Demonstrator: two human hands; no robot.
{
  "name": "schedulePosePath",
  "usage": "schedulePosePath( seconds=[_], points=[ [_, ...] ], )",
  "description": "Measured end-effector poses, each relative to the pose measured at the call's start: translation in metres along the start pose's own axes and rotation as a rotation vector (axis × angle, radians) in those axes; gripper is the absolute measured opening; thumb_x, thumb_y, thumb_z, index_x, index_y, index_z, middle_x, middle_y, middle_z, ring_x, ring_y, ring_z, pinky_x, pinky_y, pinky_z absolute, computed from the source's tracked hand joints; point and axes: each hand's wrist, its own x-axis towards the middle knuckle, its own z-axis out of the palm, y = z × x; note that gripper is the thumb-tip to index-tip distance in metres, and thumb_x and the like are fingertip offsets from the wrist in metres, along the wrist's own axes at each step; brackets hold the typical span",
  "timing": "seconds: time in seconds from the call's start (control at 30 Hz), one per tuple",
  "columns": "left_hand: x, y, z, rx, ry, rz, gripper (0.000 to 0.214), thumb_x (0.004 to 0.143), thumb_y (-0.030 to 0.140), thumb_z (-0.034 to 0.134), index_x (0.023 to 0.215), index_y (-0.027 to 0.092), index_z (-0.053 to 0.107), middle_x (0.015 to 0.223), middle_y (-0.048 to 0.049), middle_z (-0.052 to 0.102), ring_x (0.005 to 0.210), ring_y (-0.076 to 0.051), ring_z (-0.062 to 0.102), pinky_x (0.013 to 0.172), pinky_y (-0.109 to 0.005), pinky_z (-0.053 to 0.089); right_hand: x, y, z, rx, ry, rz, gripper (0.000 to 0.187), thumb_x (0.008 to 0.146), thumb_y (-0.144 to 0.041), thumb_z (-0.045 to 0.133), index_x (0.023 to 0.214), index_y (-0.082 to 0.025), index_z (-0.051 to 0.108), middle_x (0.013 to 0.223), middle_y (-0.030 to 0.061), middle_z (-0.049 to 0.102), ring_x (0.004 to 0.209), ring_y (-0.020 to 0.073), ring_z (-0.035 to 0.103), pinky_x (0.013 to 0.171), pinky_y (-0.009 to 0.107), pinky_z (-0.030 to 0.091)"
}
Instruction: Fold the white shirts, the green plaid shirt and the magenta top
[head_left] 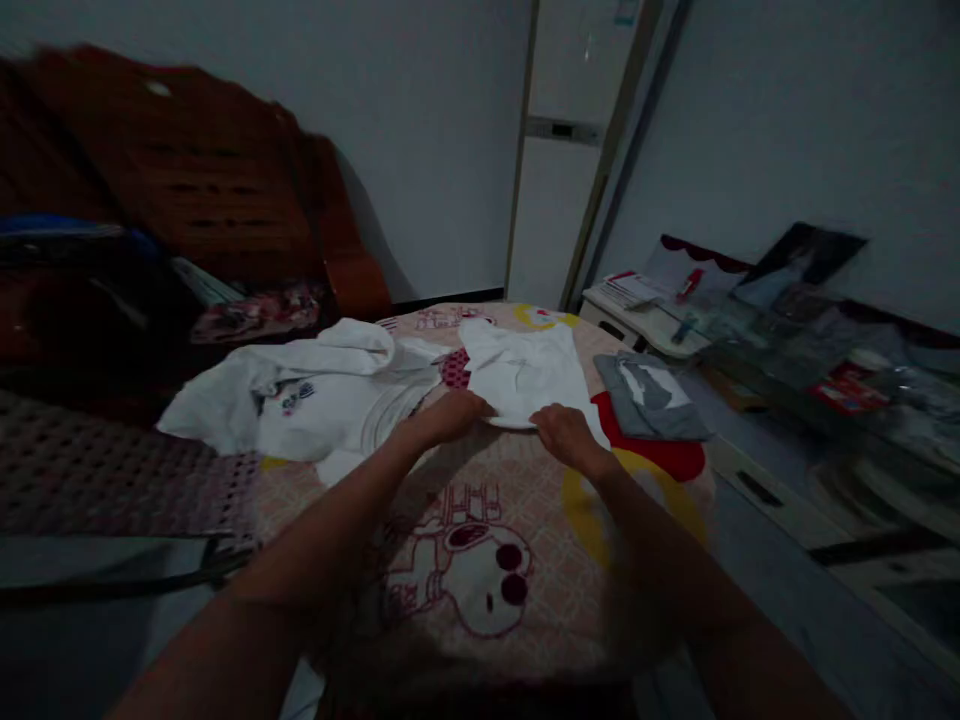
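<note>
- Left: rumpled white garment (322, 415) on tablecloth (559, 530).
- Left hand (459, 412): pinching near edge of white cloth (525, 375).
- Centre: white cloth, spread on far side of both hands; neither clearly nearer; long axis unclear.
- Right hand (564, 434): pinching same edge.
- Right: folded grey garment (626, 405).

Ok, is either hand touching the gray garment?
No, the left hand and right hand hold the middle white garment, while the gray garment lies untouched to their right.
</note>
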Motion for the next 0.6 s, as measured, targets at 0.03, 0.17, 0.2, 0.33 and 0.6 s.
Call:
schedulePosePath(
  seconds=[0.03,0.17,0.2,0.33,0.6],
  points=[
    [-0.009,-0.003,0.0,-0.016,-0.029,0.025,0.053,0.08,-0.002,0.047,0.116,0.021,0.077,0.096,-0.0105,0.079,0.088,-0.019,0.073,0.082,-0.026,0.052,-0.004,-0.005,0.0,0.017,-0.026,-0.044,0.034,0.097,-0.017,0.042,0.117,-0.016,0.069,0.113,0.014,0.072,0.108,0.0252,0.064,0.085,0.032,0.044],
    [-0.04,-0.006,0.003,-0.092,-0.12,0.117,0.06,0.075,-0.006,0.048,0.114,0.029,0.078,0.096,-0.004,0.08,0.089,-0.018,0.073,0.084,-0.025,0.052,-0.018,-0.019,0.0,0.066,-0.12,-0.182,0.029,0.096,-0.02,0.047,0.111,-0.018,0.072,0.111,0.0122,0.074,0.102,0.024,0.066,0.084,0.031,0.043],
    [-0.045,-0.006,0.005,-0.113,-0.135,0.136,0.06,0.074,-0.006,0.05,0.112,0.031,0.078,0.096,-0.0027,0.08,0.089,-0.018,0.073,0.084,-0.025,0.051,-0.021,-0.02,0.001,0.073,-0.143,-0.205,0.028,0.095,-0.021,0.048,0.11,-0.018,0.072,0.11,0.0118,0.074,0.102,0.0241,0.066,0.083,0.031,0.042],
    [-0.05,0.0,0.014,-0.177,-0.169,0.147,0.053,0.072,-0.004,0.057,0.103,0.031,0.081,0.088,-0.003,0.08,0.082,-0.019,0.073,0.079,-0.026,0.051,-0.028,-0.018,0.008,0.095,-0.186,-0.257,0.028,0.092,-0.021,0.053,0.11,-0.018,0.074,0.109,0.0115,0.074,0.1,0.0241,0.065,0.083,0.032,0.042],
    [-0.049,0.01,-0.002,-0.188,-0.343,0.181,0.03,0.07,0.011,0.073,0.094,0.027,0.082,0.081,-0.0031,0.079,0.073,-0.02,0.071,0.068,-0.026,0.049,-0.034,-0.017,0.014,0.351,-0.223,-0.36,0.024,0.086,-0.024,0.061,0.103,-0.016,0.077,0.098,0.009,0.076,0.083,0.0196,0.066,0.074,0.028,0.042]
  ],
)
